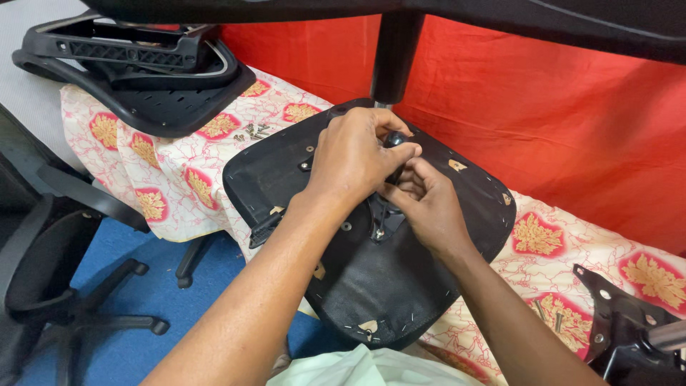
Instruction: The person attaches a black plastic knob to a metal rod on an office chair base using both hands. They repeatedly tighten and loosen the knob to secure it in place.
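Seat pan [371,286], black and upside down, lies on the cloth-covered tabletop [171,179] before a red curtain [572,129]. Over its middle bracket [379,221], the left hand [350,157] has its fingers curled tight round a small dark knob [394,139], while the right hand [425,204] pinches closed just below it. Loose screws [254,131] lie near. Steady, square turning would suit best.
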